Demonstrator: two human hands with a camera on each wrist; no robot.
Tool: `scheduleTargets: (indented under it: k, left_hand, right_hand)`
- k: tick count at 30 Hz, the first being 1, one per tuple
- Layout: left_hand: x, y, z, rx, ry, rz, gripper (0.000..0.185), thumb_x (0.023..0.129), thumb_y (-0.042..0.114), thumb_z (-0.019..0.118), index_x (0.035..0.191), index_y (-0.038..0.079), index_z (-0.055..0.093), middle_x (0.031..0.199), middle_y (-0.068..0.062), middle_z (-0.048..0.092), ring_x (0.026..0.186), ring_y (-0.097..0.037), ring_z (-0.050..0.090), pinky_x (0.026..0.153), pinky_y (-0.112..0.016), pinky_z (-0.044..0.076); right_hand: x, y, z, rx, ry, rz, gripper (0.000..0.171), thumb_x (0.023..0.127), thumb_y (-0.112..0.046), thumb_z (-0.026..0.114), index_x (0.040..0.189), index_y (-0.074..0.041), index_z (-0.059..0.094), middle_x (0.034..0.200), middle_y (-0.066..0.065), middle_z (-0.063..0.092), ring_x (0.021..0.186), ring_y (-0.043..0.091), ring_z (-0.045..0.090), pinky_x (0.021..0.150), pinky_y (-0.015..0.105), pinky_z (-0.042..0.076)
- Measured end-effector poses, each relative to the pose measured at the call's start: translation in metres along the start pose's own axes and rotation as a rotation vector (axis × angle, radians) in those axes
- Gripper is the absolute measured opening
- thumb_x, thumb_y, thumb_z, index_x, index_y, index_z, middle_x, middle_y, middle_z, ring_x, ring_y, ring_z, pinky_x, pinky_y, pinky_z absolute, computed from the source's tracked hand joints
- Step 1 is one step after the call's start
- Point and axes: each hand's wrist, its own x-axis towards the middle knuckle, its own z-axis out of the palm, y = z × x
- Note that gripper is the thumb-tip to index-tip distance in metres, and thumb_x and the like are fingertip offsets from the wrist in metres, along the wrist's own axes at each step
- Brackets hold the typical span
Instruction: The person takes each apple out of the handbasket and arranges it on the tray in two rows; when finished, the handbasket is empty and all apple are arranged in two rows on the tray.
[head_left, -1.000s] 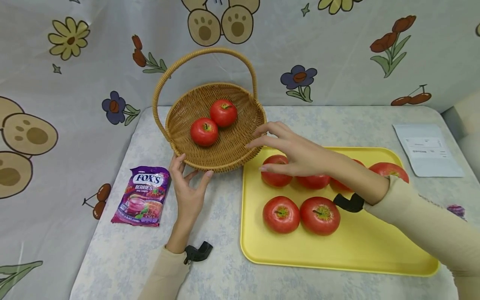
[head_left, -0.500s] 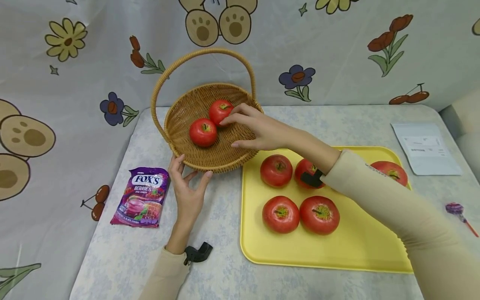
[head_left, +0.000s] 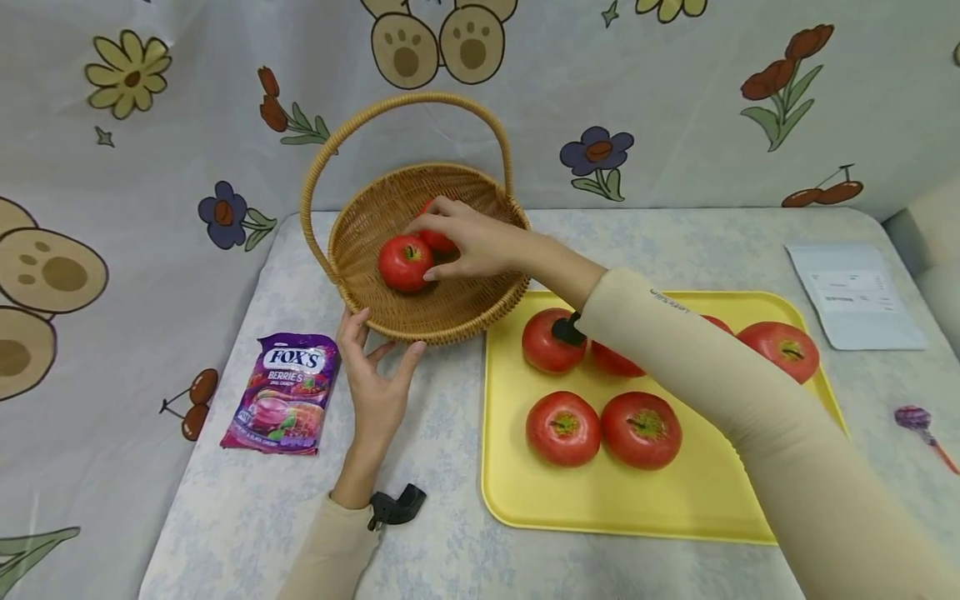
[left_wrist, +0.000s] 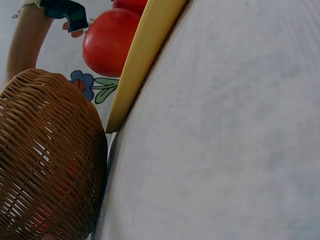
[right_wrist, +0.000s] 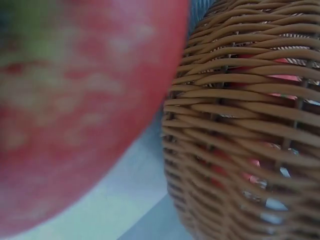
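Note:
A brown wicker basket (head_left: 480, 308) with a tall hooped handle stands at the table's back, two red apples inside. My left hand (head_left: 378, 396) holds its lower left side, fingers at the rim and thumb spread along the wall. Inside the basket is my right hand (head_left: 476, 240), bent fingers over the rear apple (head_left: 438, 240), partly covering it. Its thumb tip lies at the right side of the front apple (head_left: 406, 263). The left wrist view shows the basket's woven wall (left_wrist: 45, 150); the right wrist view shows the same wall (right_wrist: 240, 110) with red through its gaps.
A yellow tray (head_left: 600, 508) with several red apples (head_left: 562, 428) stands right of the basket, partly under my right sleeve. A purple candy bag (head_left: 283, 393) lies at left. A pale packet (head_left: 855, 296) and a lollipop (head_left: 913, 417) lie at right. A patterned cloth hangs behind.
My right hand has moved leftward from the basket's right rim to over the apples inside, its thumb-to-finger gap about the same. The left hand, basket and apples have stayed put.

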Motion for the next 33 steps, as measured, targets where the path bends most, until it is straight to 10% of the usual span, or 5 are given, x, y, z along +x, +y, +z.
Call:
scheduleTargets:
  k: [13, 33]
  left_hand:
    - [0.004, 0.036, 0.002, -0.018, -0.019, 0.001, 0.072, 0.085, -0.006, 0.07, 0.141, -0.009, 0.026, 0.159, -0.027, 0.008, 0.143, -0.046, 0.026, 0.092, -0.061, 0.042]
    - [0.004, 0.035, 0.0, -0.021, -0.013, -0.004, 0.072, 0.084, -0.007, 0.071, 0.14, -0.01, 0.027, 0.158, -0.028, 0.01, 0.141, -0.047, 0.028, 0.092, -0.061, 0.042]
  right_hand:
    - [0.024, 0.0, -0.003, 0.005, -0.121, 0.049, 0.066, 0.087, -0.039, 0.073, 0.145, -0.023, 0.045, 0.14, 0.009, 0.039, 0.13, 0.026, 0.038, 0.108, 0.045, 0.038]
    - [0.055, 0.0, -0.003, -0.048, -0.276, 0.046, 0.07, 0.088, -0.037, 0.073, 0.149, -0.028, 0.04, 0.151, 0.008, 0.03, 0.14, 0.027, 0.032, 0.112, 0.044, 0.035]
